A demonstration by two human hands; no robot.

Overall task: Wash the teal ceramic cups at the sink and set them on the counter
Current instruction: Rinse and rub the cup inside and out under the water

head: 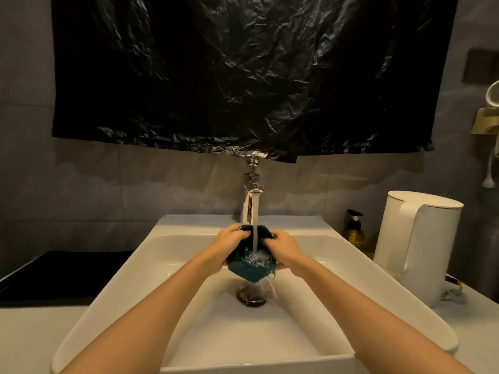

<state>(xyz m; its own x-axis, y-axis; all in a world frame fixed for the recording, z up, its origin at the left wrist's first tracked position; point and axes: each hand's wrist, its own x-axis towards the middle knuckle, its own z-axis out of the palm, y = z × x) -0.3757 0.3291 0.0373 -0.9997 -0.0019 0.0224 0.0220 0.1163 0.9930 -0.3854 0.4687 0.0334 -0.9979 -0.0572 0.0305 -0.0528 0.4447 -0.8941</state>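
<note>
Left hand [229, 240] and right hand [285, 242] each curl their fingers over the rim of one teal ceramic cup [249, 269], gripping it tilted under the running faucet [251, 195], above the drain [251, 297] of the sink [151, 255]. Water spills over the cup's near lip. Wet glaze probably makes the grip slick; a slip could chip the cup against the basin.

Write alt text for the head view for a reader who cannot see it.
The left hand and right hand grip a teal cup under the running tap; water spills from it into the white sink. A white kettle and amber pump bottle stand to the right.
</note>
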